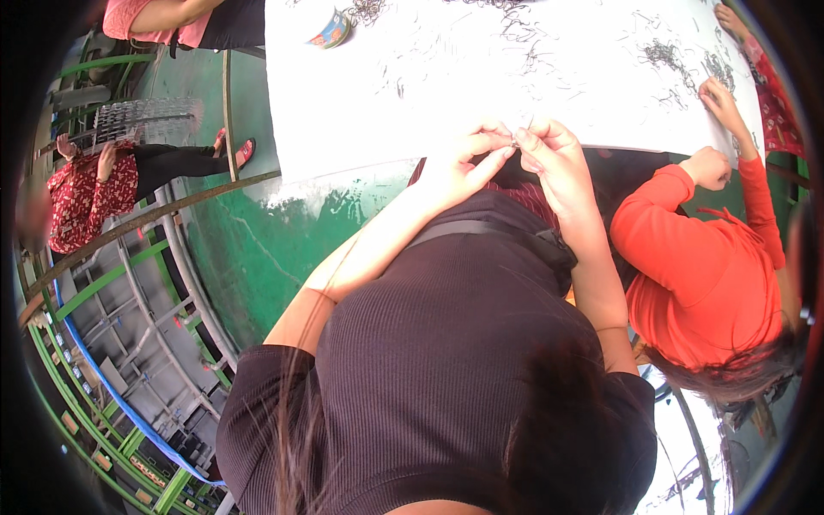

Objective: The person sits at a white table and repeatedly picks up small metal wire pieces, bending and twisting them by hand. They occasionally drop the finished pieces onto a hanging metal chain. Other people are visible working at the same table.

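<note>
Both my hands meet just above the near edge of a white table. My left hand has its thumb and fingers pinched at a tiny piece. From the other side my right hand pinches at the same spot, fingertips almost touching the left ones. What sits between the fingertips is too small to name; only a thin dark sliver shows. Scattered over the table lie many thin dark strips, some loose and some in small heaps.
A round tin with a coloured label stands at the table's far left. Close on my right, a person in an orange-red top reaches to a dark heap. Others are at the left and far right. Green metal racks stand left.
</note>
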A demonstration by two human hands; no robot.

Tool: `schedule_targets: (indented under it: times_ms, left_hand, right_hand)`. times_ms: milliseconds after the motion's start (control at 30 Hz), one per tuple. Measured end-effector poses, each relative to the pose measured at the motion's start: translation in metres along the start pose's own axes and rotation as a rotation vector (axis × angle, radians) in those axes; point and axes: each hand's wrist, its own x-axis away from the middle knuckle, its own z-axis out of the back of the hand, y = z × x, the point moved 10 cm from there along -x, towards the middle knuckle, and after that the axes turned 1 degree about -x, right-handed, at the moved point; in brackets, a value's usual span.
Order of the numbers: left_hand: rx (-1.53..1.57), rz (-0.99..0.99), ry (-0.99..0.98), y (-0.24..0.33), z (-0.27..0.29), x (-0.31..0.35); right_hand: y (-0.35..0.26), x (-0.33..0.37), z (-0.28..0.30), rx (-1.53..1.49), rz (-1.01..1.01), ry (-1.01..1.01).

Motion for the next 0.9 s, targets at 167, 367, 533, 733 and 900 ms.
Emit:
schedule_targets:
  times_ms: [167, 367, 533, 733, 900]
  left_hand:
    - [-0.111, -0.057, -0.061, 0.005, 0.002, -0.003]
    - [-0.326, 0.194, 0.172, -0.077, 0.088, 0.024]
    - [-0.642, 0.095, 0.274, -0.124, 0.115, 0.03]
    - [-0.709, 0.245, 0.179, -0.128, 0.118, 0.017]
    - [0.443, 0.565, 0.446, -0.152, 0.112, 0.03]
  right_hand:
    - [-0.048, 0.011, -0.026, 0.349, 0.538, -0.077]
    - [-0.055, 0.02, -0.033, 0.39, 0.53, -0.109]
    - [-0.052, 0.015, -0.039, 0.53, 0.516, -0.148]
    - [-0.04, 0.017, -0.044, 0.688, 0.456, -0.173]
    - [-0.035, 0.014, -0.046, 0.779, 0.429, -0.155]
